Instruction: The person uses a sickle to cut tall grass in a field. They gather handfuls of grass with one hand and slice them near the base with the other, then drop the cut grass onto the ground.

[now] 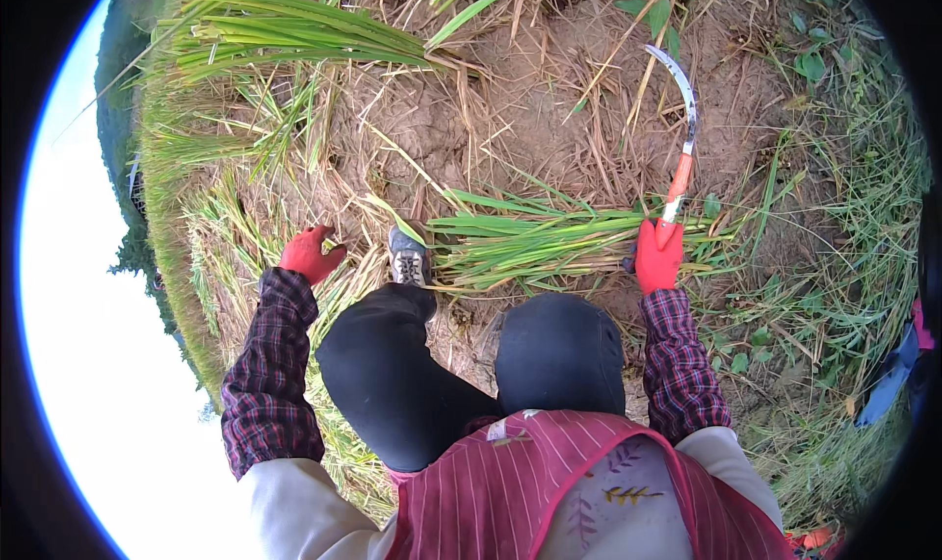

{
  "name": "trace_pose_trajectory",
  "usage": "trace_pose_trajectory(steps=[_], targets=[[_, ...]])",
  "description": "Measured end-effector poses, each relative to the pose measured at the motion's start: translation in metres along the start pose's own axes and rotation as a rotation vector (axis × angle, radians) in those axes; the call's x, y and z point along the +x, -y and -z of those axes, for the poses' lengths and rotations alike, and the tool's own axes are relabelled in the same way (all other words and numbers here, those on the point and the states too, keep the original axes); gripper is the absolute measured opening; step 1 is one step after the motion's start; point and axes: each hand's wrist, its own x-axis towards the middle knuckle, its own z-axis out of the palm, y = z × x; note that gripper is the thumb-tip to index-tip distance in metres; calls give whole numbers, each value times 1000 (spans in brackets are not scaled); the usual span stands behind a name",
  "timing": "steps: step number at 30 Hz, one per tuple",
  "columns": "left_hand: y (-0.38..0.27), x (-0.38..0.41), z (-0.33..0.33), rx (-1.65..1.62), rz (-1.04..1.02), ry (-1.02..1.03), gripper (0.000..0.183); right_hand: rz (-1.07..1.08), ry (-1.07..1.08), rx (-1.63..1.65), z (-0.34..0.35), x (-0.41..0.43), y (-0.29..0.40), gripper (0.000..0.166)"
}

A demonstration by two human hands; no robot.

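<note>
My right hand point(657, 258), in a red glove, grips a sickle by its orange-and-white handle point(678, 181). The curved steel sickle blade point(686, 93) points away from me, its tip bending left. Below that hand a bundle of cut green stalks point(530, 244) lies across the soil, between my left shoe and the hand; whether the glove touches the stalks I cannot tell. Out to the left, my left hand point(313, 254), also red-gloved, is held in the air with its fingers curled apart and nothing in them.
Another sheaf of long green leaves point(309, 27) lies at the upper left. Bare brown soil point(544, 119) strewn with dry straw spreads ahead. My left shoe point(408, 257) stands beside the bundle. Weeds point(846, 236) grow along the right, where a blue cloth-like thing point(888, 383) shows at the rim.
</note>
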Motion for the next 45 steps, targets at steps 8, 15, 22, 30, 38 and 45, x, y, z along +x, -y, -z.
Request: trace_pose_trajectory(steps=[8,15,22,30,38,45], targets=[[-161,109,19,95,-782,-299,40,-14,-67,-38,-4,-2,-5,31],[-173,262,68,624,-606,-542,50,62,-142,-386,-7,-13,20,32],[-106,335,53,492,-653,-392,17,-90,-115,-422,-15,-51,159,21],[-94,365,32,396,-870,-385,19,-215,170,-731,-141,-75,311,40],[-80,376,13,93,-932,-417,19,-151,351,-923,-221,-21,252,34],[-72,381,21,262,-1004,-515,19,-3,192,-792,-289,-2,174,45]])
